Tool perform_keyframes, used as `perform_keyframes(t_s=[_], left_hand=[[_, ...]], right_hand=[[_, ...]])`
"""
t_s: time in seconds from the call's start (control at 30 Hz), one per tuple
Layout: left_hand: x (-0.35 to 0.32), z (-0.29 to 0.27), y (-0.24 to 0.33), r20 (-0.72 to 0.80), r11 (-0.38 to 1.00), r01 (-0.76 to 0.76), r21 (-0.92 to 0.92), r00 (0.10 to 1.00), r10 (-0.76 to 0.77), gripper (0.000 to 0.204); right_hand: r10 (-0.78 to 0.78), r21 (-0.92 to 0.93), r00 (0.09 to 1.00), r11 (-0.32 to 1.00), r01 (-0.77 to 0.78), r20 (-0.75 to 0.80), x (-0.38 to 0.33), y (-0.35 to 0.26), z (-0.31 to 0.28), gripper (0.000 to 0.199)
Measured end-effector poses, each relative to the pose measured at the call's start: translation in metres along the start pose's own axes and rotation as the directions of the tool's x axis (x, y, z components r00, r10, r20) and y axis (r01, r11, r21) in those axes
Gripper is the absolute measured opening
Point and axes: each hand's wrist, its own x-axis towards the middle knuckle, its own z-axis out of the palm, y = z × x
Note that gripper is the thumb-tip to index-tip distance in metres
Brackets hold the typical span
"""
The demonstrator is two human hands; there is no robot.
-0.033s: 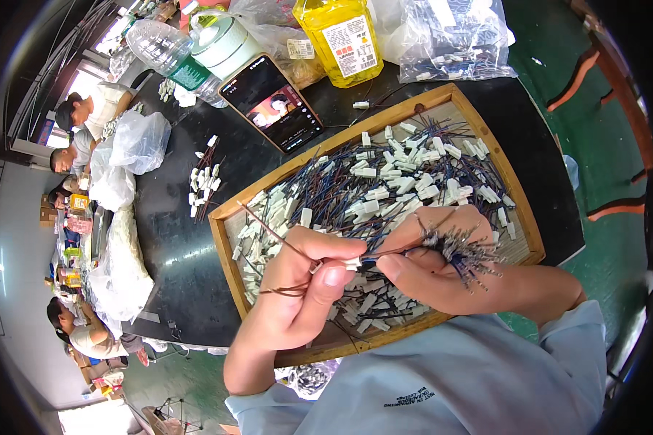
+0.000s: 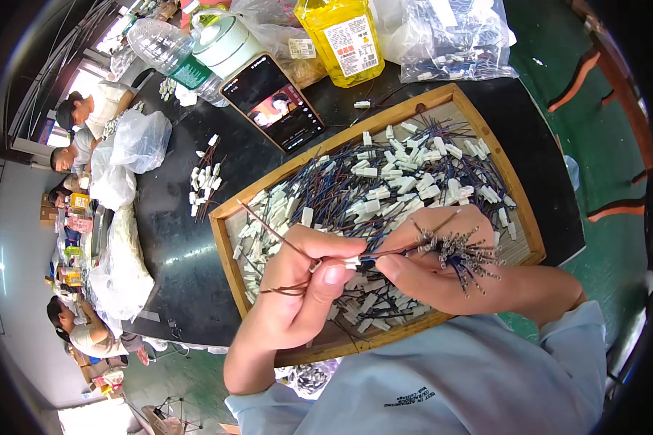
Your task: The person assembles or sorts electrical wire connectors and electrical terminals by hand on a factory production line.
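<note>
The left hand (image 2: 294, 293) pinches a small white connector (image 2: 352, 262) between thumb and finger — the right hand (image 2: 432, 279) clasps a bundle of thin wires (image 2: 460, 254) just beside it. Both are above a wooden tray (image 2: 228, 254) heaped with similar connectors (image 2: 370, 206).

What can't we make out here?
All in the head view:
White connector: partly covered by the left hand.
Wire bundle: middle hidden inside the right hand.
How deep any wire sits in that connector: too small.
Tray floor: mostly buried under the pile of connectors.
Brown furniture: cut off by dark rim.
</note>
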Motion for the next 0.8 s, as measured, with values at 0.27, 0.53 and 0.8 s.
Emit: perform_keyframes(t_s=[0.27, 0.53, 0.8], left_hand=[[0.002, -0.004, 0.002, -0.058, 0.996, 0.006, 0.094, 0.998, 0.000, 0.019], [0.002, -0.008, 0.003, -0.243, 0.987, -0.056, 0.152, 0.966, 0.092, 0.017], [0.024, -0.025, -0.009, -0.443, 0.973, 0.101, -0.209, 0.877, -0.186, 0.017]], right_hand=[[-0.015, 0.022, 1.000, 1.000, 0.015, -0.004, 0.009, 0.000, 0.005, 0.008], [0.215, 0.142, 0.944, 0.973, -0.184, -0.250, 0.003, -0.004, 0.008, 0.010], [0.112, 0.232, 0.951, 0.972, -0.044, -0.289, 0.003, 0.000, 0.010, 0.018]])
